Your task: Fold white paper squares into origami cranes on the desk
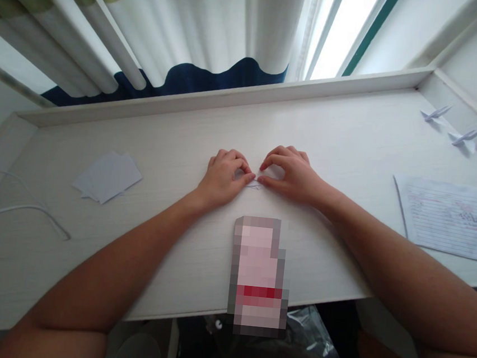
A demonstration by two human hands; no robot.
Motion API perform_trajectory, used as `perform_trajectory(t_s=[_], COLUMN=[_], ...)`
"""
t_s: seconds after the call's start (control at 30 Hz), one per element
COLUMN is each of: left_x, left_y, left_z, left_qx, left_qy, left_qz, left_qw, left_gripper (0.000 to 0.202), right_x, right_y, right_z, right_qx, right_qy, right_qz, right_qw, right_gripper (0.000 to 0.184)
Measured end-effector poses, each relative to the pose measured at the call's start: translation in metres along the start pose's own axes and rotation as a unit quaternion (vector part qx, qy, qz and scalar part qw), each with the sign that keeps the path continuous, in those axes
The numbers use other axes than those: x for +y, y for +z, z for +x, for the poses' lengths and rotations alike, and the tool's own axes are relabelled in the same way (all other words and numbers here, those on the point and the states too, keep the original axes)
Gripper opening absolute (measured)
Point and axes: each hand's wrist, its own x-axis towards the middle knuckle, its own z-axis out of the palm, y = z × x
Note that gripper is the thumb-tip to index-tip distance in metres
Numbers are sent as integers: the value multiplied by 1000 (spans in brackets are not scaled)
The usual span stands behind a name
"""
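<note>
- Where the left hand meets the right hand on the desk, a tiny folded paper lies.
- Both hands pinch it with their fingertips.

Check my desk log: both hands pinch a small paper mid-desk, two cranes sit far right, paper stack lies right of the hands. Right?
No: the head view shows the stack left of the hands. The left hand and right hand do pinch the paper; cranes sit far right.

My left hand, right hand meet on folded paper, centre of counter; phone before them; paper slips left; lined sheet right; paper cranes behind sheet.
</note>
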Motion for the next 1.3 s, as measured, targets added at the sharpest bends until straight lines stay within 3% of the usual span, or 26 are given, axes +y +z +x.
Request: perform_trajectory(t_s=[0.17, 0.3, 0.57, 0.7, 1.3], left_x=[-2, 0, 0, 0, -2], left_y=[1, -1, -4, -3, 2], left_z=[0, -1, -1, 0, 0], left_qx=[8, 13, 19, 26, 41], left_qy=[3, -7, -6, -36, -30], left_qz=[-2, 9, -25, -19, 29], left_qw=[1000, 1000, 999, 999, 998], left_gripper=[10, 12, 8, 6, 10], right_x=[2, 1, -3, -6, -12], right_y=[1, 1, 2, -1, -3], right_z=[0, 0, -2, -2, -2], right_qx=[1, -14, -8, -19, -26], right_qy=[-1, -42, -106, -127, -132], right_qz=[1, -11, -104, -134, -161], right_qw=[1000, 999, 989, 983, 978], right_gripper=[23, 19, 21, 24, 27])
